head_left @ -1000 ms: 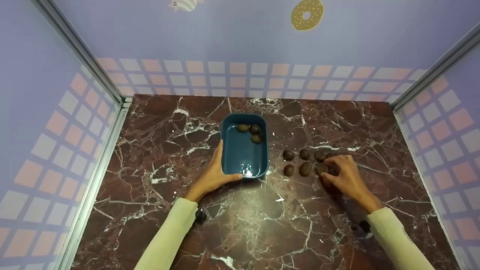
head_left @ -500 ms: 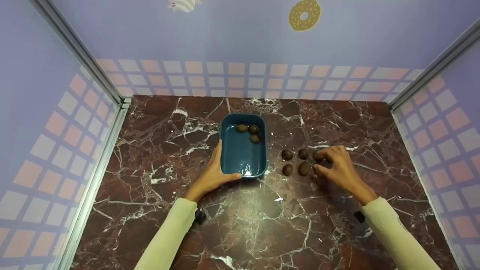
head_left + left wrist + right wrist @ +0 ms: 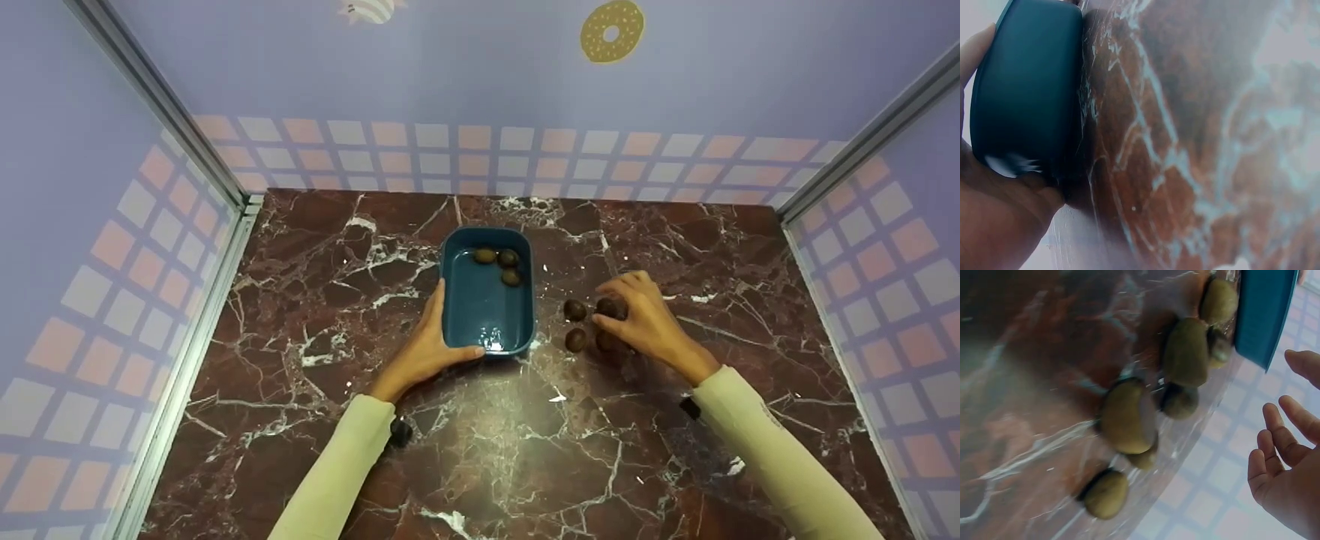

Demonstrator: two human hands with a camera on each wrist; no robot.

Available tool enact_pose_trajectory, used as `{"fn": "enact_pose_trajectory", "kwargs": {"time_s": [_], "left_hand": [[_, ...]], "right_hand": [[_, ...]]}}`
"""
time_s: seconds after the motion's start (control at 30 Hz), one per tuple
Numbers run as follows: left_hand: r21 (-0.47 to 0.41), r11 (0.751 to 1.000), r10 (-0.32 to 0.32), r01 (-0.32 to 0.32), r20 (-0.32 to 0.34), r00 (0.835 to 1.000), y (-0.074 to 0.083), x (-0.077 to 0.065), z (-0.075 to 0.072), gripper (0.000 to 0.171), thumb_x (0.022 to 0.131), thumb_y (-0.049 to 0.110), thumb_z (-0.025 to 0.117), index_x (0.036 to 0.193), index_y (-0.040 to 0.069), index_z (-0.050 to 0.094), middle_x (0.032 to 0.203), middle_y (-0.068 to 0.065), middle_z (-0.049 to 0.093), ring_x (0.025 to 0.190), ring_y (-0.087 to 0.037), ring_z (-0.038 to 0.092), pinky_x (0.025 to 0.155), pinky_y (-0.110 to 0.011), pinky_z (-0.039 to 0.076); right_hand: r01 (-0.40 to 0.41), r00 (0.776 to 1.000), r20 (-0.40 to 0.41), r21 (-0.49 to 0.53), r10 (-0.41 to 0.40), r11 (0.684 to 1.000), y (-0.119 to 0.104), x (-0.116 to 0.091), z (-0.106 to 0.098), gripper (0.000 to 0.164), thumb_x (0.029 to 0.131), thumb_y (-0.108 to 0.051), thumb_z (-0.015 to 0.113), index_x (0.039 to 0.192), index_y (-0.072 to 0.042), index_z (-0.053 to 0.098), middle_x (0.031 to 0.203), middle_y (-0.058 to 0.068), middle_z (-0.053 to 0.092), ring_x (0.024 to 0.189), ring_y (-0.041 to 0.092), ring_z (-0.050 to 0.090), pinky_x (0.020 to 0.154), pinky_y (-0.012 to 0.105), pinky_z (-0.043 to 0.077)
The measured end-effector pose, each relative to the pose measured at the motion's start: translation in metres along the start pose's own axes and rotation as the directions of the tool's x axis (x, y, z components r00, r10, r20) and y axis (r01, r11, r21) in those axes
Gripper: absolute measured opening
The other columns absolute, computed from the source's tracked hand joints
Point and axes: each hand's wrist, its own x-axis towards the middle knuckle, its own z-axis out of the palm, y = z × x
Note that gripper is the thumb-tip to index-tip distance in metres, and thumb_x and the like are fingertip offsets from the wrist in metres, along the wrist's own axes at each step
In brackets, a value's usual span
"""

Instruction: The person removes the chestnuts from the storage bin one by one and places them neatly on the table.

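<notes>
My left hand (image 3: 424, 349) holds the near left corner of a blue rectangular container (image 3: 444, 307), thumb at its front rim and fingers along its left side. In the left wrist view, the hand wraps the end of the container (image 3: 1033, 84). Inside, several brown kiwis (image 3: 512, 278) lie at the far right corner. My right hand (image 3: 649, 319) hovers over more kiwis (image 3: 575, 340) on the table, with one kiwi (image 3: 609, 306) seen between thumb and fingers from above. The right wrist view shows that hand (image 3: 1292, 450) with fingers spread, apart from the kiwis (image 3: 1127, 417) and holding nothing.
The table (image 3: 337, 450) is dark red marble with white veins. Lilac walls (image 3: 480, 90) with pink and white squares close it in at the back and both sides. Metal rails (image 3: 180, 360) run along the left edge.
My right hand has moved left and away from me, from the right end of the kiwi rows to the middle ones. My left hand and the container have stayed in place.
</notes>
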Motion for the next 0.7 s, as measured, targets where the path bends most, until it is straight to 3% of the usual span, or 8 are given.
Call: {"fn": "enact_pose_trajectory", "kwargs": {"time_s": [0.43, 0.7], "left_hand": [[-0.008, 1.000, 0.014, -0.015, -0.004, 1.000, -0.001, 0.001, 0.001, 0.134, 0.073, 0.035, 0.092, 0.164, 0.023, -0.005, 0.170, 0.000, -0.002, 0.154, -0.029, 0.007, 0.119, -0.057, 0.016], [-0.017, 1.000, 0.005, -0.005, -0.010, 1.000, -0.002, 0.000, 0.002, 0.134, 0.073, 0.032, 0.092, 0.164, 0.025, -0.005, 0.170, 0.002, -0.003, 0.154, -0.028, 0.007, 0.119, -0.058, 0.017]], "right_hand": [[0.098, 0.994, 0.046, -0.021, -0.097, 0.995, -0.019, 0.042, 0.014, 0.044, 0.080, -0.023, 0.087, 0.115, -0.004, 0.070, 0.109, 0.013, 0.066, 0.101, 0.033, 0.050, 0.091, 0.050, 0.037], [0.122, 0.986, 0.118, -0.053, -0.115, 0.991, -0.030, 0.069, 0.028, 0.048, 0.081, -0.030, 0.086, 0.119, -0.004, 0.070, 0.113, 0.011, 0.067, 0.106, 0.031, 0.052, 0.096, 0.048, 0.039]]}}
